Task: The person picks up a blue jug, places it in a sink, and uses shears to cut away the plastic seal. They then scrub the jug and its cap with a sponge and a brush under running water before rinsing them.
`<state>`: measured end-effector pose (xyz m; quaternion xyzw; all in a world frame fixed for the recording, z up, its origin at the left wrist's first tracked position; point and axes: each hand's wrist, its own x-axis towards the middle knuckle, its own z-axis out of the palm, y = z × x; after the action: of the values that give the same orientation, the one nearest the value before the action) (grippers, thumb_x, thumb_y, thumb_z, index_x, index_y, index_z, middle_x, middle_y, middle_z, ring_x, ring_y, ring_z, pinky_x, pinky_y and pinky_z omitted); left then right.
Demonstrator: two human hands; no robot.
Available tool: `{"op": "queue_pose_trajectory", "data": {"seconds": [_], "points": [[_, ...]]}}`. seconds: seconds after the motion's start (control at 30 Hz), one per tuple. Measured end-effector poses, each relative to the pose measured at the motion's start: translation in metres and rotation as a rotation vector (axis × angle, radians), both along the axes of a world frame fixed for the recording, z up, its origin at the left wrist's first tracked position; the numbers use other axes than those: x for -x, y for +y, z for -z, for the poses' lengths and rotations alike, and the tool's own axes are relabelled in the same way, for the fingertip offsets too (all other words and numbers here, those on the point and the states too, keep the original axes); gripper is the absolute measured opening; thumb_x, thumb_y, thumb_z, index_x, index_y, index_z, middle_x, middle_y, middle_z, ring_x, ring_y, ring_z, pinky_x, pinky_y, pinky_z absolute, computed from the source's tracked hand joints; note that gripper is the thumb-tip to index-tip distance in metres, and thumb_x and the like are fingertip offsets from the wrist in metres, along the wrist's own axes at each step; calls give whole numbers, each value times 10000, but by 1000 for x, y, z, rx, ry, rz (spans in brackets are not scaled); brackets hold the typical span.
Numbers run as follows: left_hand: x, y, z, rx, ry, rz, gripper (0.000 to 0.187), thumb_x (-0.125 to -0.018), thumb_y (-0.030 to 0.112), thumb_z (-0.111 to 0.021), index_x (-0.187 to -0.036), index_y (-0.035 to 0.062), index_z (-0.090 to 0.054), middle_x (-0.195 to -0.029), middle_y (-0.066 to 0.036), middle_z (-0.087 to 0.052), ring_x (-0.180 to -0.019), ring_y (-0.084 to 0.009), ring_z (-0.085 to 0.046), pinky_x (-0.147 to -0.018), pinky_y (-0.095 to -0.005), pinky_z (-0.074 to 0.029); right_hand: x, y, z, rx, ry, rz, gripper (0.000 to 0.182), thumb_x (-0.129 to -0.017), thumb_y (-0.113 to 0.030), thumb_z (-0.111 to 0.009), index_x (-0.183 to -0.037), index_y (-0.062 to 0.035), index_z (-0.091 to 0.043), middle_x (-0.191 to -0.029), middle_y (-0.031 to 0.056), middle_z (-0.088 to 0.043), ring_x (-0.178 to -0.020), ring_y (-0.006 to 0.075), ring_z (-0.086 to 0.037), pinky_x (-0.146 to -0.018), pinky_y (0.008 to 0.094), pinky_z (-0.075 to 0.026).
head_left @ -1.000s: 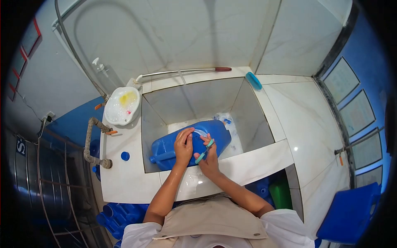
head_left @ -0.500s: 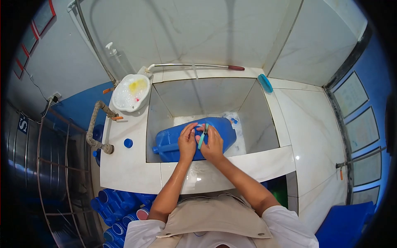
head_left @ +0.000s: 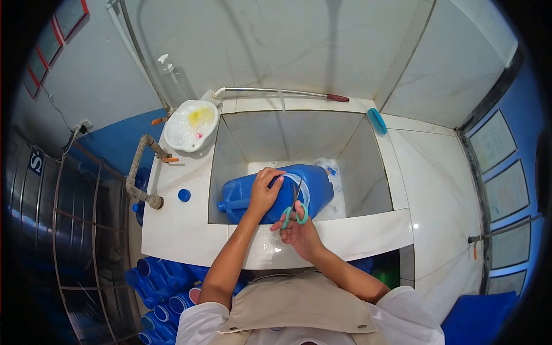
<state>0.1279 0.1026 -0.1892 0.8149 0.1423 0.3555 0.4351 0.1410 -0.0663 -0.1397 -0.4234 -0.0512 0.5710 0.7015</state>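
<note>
A blue water jug (head_left: 244, 190) lies on its side in the tiled sink, its small spout to the left. On its upper face is a pale, curved label or ring (head_left: 303, 192). My left hand (head_left: 265, 191) rests over the jug, thumb and forefinger closed together by the label's left edge; what they pinch is too small to make out. In my right hand (head_left: 299, 230) are scissors (head_left: 302, 213) with turquoise handles, fingers in the loops. Their blades are spread and point away from me over the label.
A white basin (head_left: 172, 135) with suds and a blue cap (head_left: 184, 195) sit on the left counter, near pipe taps (head_left: 169, 159). A blue brush (head_left: 376, 121) lies at the sink's back right corner. Blue containers (head_left: 155, 282) are stacked below left.
My right hand has drawn back toward me and turned the scissors, now gripped by the loops with blades apart. My left hand stays at the jug. The view has shifted slightly.
</note>
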Motion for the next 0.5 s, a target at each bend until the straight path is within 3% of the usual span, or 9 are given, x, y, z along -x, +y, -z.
{"op": "queue_pose_trajectory", "data": {"seconds": [0.43, 0.5], "points": [[-5, 14, 8, 132, -47, 198, 141, -820, 107, -598, -936, 28, -615, -1002, -113, -620, -957, -266, -553, -875, -334, -406, 33, 38, 3, -121, 117, 309, 541, -863, -618, -401, -811, -101, -552, -790, 165, -652, -546, 126, -542, -522, 232, -414], [-4, 15, 12, 137, -61, 203, 143, -823, 109, -596, -940, 29, -617, -1002, -118, -621, -959, -267, -554, -876, -336, -407, 37, 45, 1, -128, 140, 400, 488, -861, -586, -450, -822, -103, -513, -753, 155, -645, -526, 134, -525, -495, 239, -400]]}}
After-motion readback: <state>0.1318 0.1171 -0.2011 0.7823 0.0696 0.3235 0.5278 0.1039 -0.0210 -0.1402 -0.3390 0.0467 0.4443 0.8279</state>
